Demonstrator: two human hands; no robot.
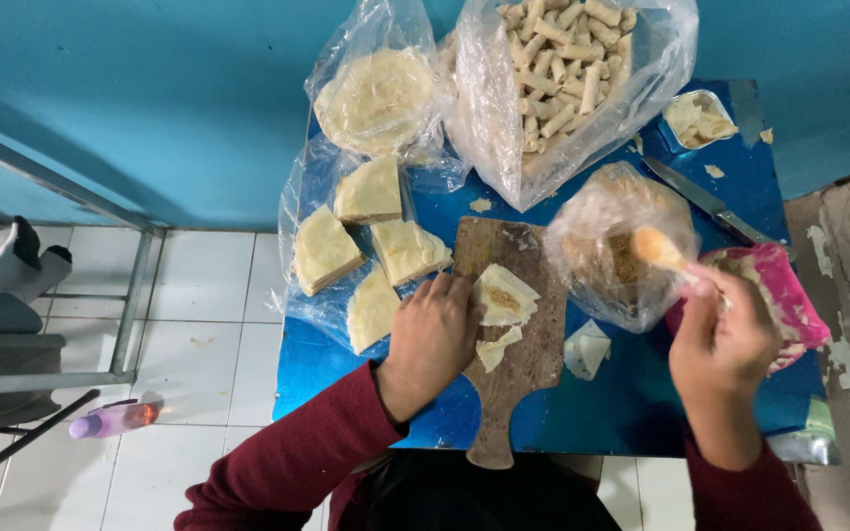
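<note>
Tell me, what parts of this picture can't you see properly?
- Head view: the left hand covers part of the wooden board and an edge of the wrapper on it.
- The spoon in the right hand is blurred; what it carries is unclear.
- The pink tub is mostly behind that hand; its contents are hidden.
- The bag of rolls is cut off by the top edge.
- The filling bag is crinkled, so its contents are hazy.

Blue table top (700, 393): glossy, smooth, reflective. On it, wooden board (518, 324): matt, worn, stained. Behind board, clear plastic bags (489, 108): thin, crinkly, shiny. Right of board, knife (705, 202) w/ bright metal blade; pink plastic tub (789, 290), smeared. Left of board, pastry sheets (325, 251): pale, matt, floury. Sleeves (297, 462): maroon cloth.
</note>
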